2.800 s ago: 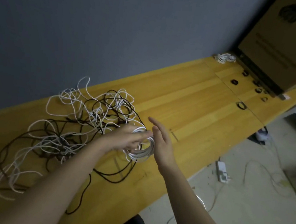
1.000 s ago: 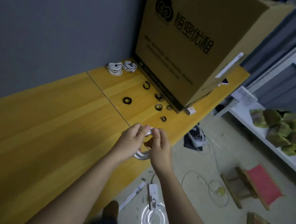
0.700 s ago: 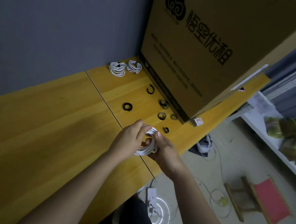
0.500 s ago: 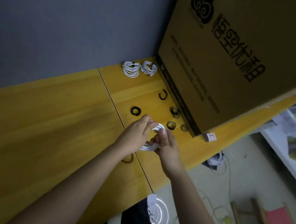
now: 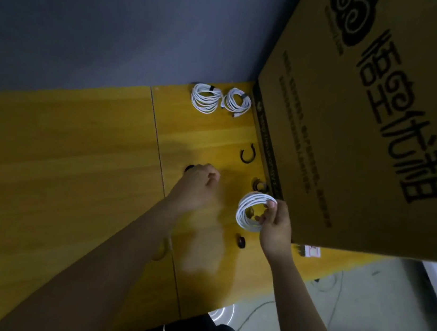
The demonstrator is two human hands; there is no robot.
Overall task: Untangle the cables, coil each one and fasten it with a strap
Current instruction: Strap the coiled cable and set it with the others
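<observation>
My right hand point(image 5: 275, 229) pinches a coiled white cable point(image 5: 247, 211) and holds it upright just above the yellow wooden table point(image 5: 71, 173), close to the box. My left hand point(image 5: 198, 186) is apart from the coil, further left, with its fingers curled down over a black strap ring point(image 5: 189, 168) lying on the table; only the strap's edge shows past the knuckles. Two white coils point(image 5: 206, 99) point(image 5: 237, 102), each bound with a dark strap, lie at the back by the wall.
A large cardboard box point(image 5: 369, 129) stands on the table right of my hands. More black straps lie near it: an open C-shaped strap point(image 5: 247, 156), a strap ring point(image 5: 260, 185) by the box, a small strap point(image 5: 241, 242) below the coil. The table's edge drops to the floor point(image 5: 359, 309) at right.
My view has swung from the cable tangle to the box end of the table. My left hand has let go of the coil and moved left onto a black strap; my right hand keeps the coil.
</observation>
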